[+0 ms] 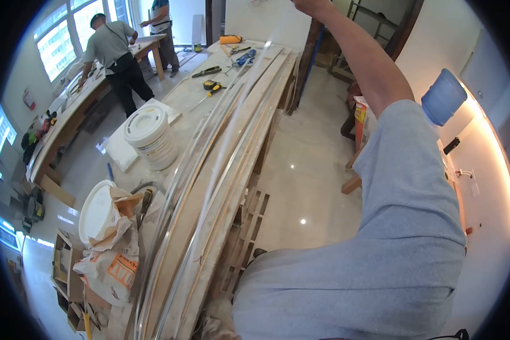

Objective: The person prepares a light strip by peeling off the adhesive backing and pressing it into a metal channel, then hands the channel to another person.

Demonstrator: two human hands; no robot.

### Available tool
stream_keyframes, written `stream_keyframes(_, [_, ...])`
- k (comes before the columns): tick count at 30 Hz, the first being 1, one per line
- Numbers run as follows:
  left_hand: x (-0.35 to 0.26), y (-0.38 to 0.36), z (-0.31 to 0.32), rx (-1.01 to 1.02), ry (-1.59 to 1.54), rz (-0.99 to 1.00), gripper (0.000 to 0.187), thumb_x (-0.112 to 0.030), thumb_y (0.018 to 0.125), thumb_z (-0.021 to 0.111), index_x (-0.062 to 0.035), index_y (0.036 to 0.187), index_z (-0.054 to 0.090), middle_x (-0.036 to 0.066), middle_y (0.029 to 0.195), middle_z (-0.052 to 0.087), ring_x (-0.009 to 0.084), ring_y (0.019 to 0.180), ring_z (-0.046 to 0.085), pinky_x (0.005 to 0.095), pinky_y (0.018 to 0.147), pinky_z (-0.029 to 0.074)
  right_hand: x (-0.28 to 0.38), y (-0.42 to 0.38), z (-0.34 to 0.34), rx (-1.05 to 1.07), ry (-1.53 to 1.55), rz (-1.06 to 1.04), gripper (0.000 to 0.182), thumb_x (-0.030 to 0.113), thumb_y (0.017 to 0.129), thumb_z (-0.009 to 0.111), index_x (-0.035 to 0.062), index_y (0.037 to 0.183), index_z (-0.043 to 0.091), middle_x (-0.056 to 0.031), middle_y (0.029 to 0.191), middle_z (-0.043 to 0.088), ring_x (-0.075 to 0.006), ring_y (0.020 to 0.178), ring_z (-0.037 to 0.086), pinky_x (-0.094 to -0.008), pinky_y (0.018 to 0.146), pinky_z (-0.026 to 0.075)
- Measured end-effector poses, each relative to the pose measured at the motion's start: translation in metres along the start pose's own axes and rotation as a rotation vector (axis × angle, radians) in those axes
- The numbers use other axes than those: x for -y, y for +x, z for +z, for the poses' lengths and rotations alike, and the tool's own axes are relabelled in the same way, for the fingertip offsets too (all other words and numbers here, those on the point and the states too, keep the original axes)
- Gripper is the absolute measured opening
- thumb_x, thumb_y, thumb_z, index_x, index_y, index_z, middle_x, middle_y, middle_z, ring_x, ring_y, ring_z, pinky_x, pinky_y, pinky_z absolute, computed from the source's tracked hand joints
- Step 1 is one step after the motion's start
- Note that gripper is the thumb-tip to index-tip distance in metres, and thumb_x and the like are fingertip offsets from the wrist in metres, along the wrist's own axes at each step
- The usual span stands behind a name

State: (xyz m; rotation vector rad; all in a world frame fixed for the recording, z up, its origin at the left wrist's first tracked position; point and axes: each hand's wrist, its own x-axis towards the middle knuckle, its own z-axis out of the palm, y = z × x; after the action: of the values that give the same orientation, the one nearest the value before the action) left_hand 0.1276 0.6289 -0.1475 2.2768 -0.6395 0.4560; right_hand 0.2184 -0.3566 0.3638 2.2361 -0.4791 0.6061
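Observation:
My right hand (310,5) is raised at the top edge, partly cut off, with the bare forearm (368,56) and grey sleeve below it. The fingers look closed at the upper end of a long, thin clear strip (232,122), which slants down over the workbench. Below it, long narrow boards and pale trim strips (209,153) lie lengthwise on the workbench (178,96). My left hand is out of view.
A white lidded bucket (147,133), a tape measure (211,85), pliers (207,71) and a torn paper bag (116,260) are left of the strips. Two people work at another long table (68,122). A slatted wooden pallet (252,221) lies beside the bench; a blue water bottle (445,96) stands right.

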Motion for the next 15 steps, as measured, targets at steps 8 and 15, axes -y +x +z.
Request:
stream_keyframes(8, [-0.003, -0.016, 0.015, 0.108, 0.079, -0.709, 0.024, -0.014, 0.09, 0.066, -0.003, 0.111, 0.065, 0.017, 0.123, 0.061, 0.0358, 0.123, 0.051, 0.0446, 0.107, 0.04, -0.067, 0.032, 0.241, 0.008, 0.245, -0.242, 0.058, 0.001, 0.09, 0.054, 0.0151, 0.145, 0.049, -0.0121, 0.141, 0.055, -0.0313, 0.131, 0.05, -0.0423, 0.113, 0.039])
stream_keyframes(15, [-0.034, 0.02, -0.002, -0.014, 0.198, -0.383, 0.015, -0.011, 0.078, 0.075, -0.0051, 0.088, 0.065, 0.013, 0.096, 0.063, 0.0361, 0.098, 0.057, 0.0459, 0.086, 0.047, 0.0, -0.106, 0.3, 0.32, 0.26, -0.265, 0.036, 0.01, 0.082, 0.057, 0.0045, 0.117, 0.064, -0.0206, 0.11, 0.064, -0.0386, 0.108, 0.056, -0.0472, 0.098, 0.042])
